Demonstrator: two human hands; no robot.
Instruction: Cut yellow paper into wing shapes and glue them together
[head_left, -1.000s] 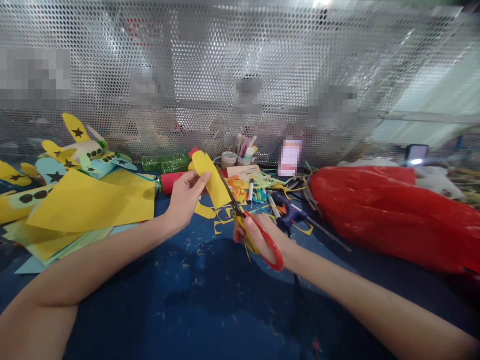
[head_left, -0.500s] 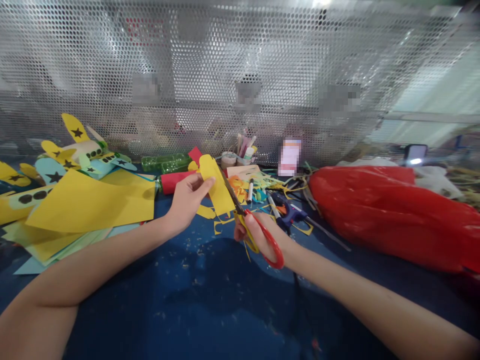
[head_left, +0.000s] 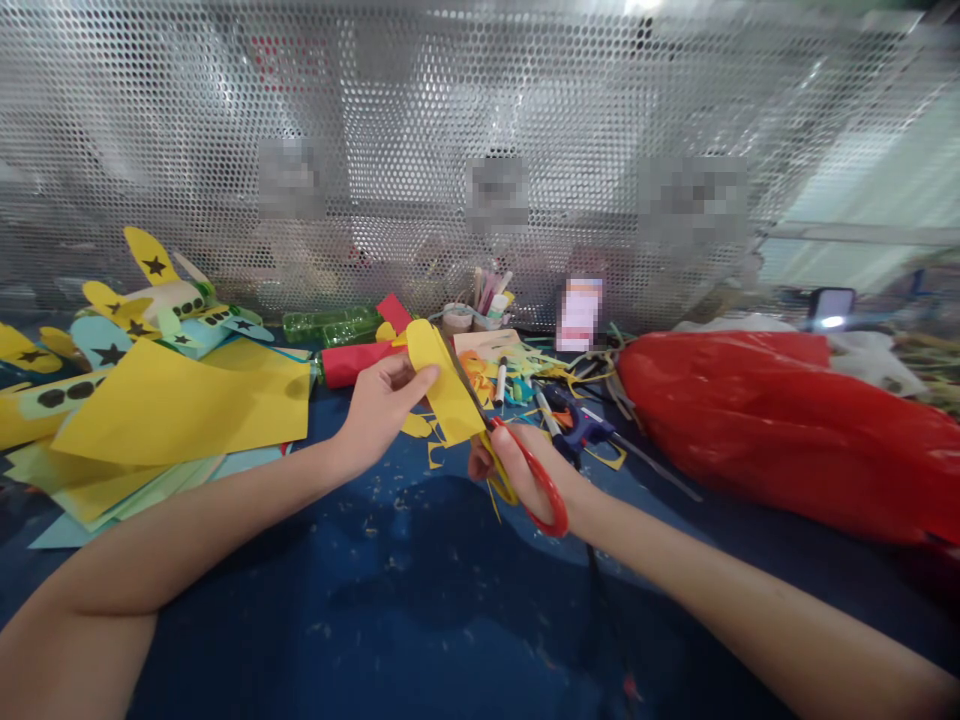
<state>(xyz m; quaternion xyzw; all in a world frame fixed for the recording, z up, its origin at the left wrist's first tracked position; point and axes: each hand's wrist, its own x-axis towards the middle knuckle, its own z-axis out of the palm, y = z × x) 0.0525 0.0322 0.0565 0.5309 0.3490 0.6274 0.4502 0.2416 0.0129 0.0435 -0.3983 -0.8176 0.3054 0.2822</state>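
Between the thumb and fingers of my left hand (head_left: 382, 405) is a strip of yellow paper (head_left: 442, 385) with a rounded top end. My right hand (head_left: 525, 465) is closed around scissors (head_left: 551, 500) with red and yellow handles. The dark blades run along the right edge of the yellow paper, and how far apart they stand is hard to make out. Yellow paper offcuts (head_left: 436, 455) lie on the blue tabletop (head_left: 360, 620) just below the strip. Behind my left hand rests a bottle wrapped in red paper (head_left: 349, 366).
Yellow sheets (head_left: 187, 400) and paper-covered toy planes (head_left: 169, 300) lie at left. Green bottles (head_left: 330, 325) are at the back. A blue glue gun (head_left: 585, 425), a marker (head_left: 501, 382) and scraps lie past my right hand. A red plastic bag (head_left: 765, 430) fills the right, before a perforated metal panel (head_left: 420, 120).
My left hand has brought the yellow paper slightly right and down, toward the scissors. My right hand with the scissors has stayed almost in place.
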